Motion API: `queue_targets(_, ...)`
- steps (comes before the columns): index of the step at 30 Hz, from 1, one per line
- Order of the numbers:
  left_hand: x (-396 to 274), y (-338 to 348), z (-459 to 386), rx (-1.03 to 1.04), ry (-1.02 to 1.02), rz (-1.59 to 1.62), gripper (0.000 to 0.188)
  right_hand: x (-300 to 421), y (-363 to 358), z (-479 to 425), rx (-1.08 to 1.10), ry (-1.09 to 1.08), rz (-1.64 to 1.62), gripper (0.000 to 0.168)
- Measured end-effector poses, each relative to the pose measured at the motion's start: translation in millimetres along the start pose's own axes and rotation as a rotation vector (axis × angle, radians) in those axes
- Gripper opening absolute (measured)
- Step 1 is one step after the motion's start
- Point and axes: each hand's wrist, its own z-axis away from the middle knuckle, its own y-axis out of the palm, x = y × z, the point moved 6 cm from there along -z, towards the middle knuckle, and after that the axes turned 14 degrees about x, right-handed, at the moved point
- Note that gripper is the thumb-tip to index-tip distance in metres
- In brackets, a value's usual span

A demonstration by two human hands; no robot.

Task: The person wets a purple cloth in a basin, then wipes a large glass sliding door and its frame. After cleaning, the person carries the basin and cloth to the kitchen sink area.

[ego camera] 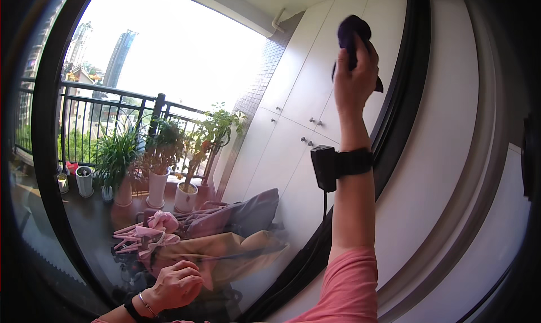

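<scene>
My right hand (pixel 357 76) is raised high with the arm stretched out, gripping a dark cloth (pixel 354 27) up against a large glass pane (pixel 203 52). Part of the cloth hangs below the palm, near the dark frame (pixel 416 82) on the right. A black strap holds a small black device (pixel 324 167) on my right wrist, and a cable runs down from it. Low in the picture, my left hand (pixel 179 283) is loosely curled in front of the glass, and nothing shows in it. It wears a silver bracelet (pixel 146 305) and a black band (pixel 133 310).
Beyond the glass lies a balcony with several potted plants (pixel 186 196), a black railing (pixel 112 92) and tall white cabinets (pixel 291 99). Folded chairs with fabric covers (pixel 249 213) and pink cloth (pixel 162 223) sit low there. A white curved wall (pixel 448 124) borders the frame.
</scene>
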Motion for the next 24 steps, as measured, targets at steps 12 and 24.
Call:
queue_targets(12, 3.8, -4.8, -1.2, -0.018, 0.022, 0.016, 0.017, 74.2, -16.4, 80.9, 0.266, -0.242, -0.184, 0.037)
queue_targets(24, -1.1, -64.4, 29.5, -0.271, -0.043, -0.115, 0.029, 202.3, -35.3, 241.3, 0.565, -0.160, -0.468, 0.029)
